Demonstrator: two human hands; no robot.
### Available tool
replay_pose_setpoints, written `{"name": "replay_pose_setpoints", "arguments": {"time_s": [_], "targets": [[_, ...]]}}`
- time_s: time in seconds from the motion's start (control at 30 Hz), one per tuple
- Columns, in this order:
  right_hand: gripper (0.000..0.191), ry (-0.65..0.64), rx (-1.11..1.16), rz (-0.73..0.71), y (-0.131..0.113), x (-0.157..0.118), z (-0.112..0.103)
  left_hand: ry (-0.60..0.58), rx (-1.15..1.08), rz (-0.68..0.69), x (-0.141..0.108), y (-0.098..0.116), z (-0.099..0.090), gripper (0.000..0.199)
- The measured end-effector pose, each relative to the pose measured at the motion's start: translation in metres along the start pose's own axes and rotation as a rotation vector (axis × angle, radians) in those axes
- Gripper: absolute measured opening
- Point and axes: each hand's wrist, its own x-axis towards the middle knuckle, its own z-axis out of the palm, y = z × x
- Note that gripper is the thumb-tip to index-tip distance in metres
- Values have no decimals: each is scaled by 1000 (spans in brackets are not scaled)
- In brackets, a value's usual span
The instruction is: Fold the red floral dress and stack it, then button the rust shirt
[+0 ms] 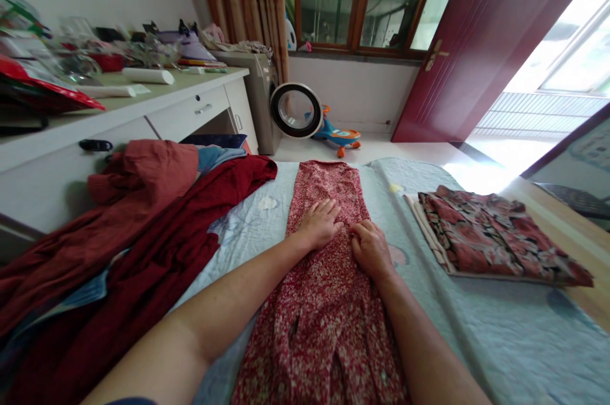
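Note:
A long red garment with a pale speckled pattern (328, 303) lies lengthwise on the light blue bed cover (252, 220), its far end narrow and its near end wider and creased. My left hand (320, 224) rests flat on its upper part, fingers stretched out. Close beside it, my right hand (370, 246) is at the garment's right edge with its fingers curled together on the fabric.
Dark red (190, 233) and rust-coloured clothes (147, 170) are heaped on the left. A folded floral garment (495, 233) lies at the right. Beyond the bed are a cluttered desk (185, 100), a washing machine with its door open (296, 110), a blue-orange ride-on toy (338, 135) and a red door (457, 42).

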Motion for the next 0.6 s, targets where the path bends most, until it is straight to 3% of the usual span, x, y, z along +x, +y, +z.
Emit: {"name": "replay_pose_setpoints", "arguments": {"time_s": [0.17, 0.37, 0.47, 0.6], "targets": [[16, -13, -83, 105, 1, 0, -1, -26, -14, -16, -6, 4, 11, 61], [15, 41, -96, 127, 5, 0, 1, 44, -7, -4, -9, 6, 2, 60], [14, 25, -74, 82, 9, 1, 2, 37, -17, 40, -30, 14, -5, 57], [15, 10, -62, 72, 12, 1, 1, -125, -40, 97, -74, 26, -7, 59]]}}
